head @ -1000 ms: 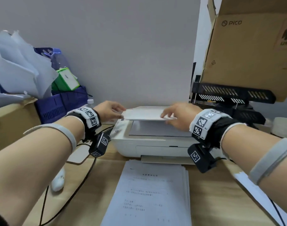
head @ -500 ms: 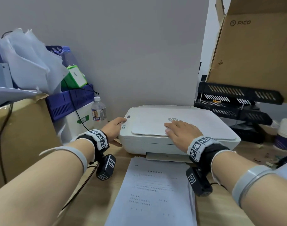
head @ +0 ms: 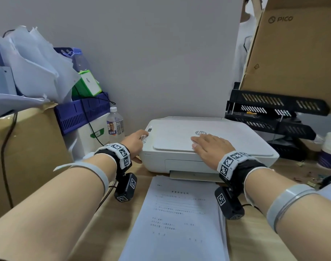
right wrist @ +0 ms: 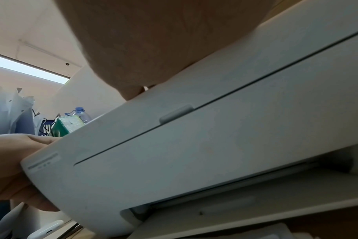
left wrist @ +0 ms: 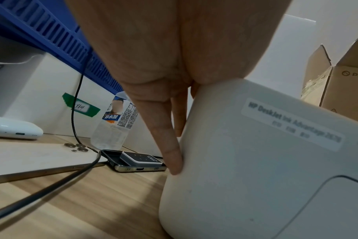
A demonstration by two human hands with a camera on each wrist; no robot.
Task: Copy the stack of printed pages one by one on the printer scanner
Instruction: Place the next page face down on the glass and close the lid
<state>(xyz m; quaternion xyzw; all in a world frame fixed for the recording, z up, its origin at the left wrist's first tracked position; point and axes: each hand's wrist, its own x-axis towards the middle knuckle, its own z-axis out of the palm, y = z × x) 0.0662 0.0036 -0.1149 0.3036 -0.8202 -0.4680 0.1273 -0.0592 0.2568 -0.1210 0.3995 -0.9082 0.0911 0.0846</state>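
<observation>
1. Since half a second ago little has changed: the left hand (head: 135, 143) has crept up the printer's (head: 208, 162) left front corner, its fingertip now at the control panel.
2. The scanner lid (head: 179, 140) stays closed; a second ago it was raised.
3. The right hand (head: 210, 146) still lies flat on the lid, fingers straight and together.
4. The stack of printed pages (head: 179, 219) lies on the desk in front of the printer.
5. Only the left wrist view shows straight fingers (left wrist: 170, 145) pressed against the printer's side.
6. The right wrist view hides its fingers; perhaps only the palm shows.
</observation>
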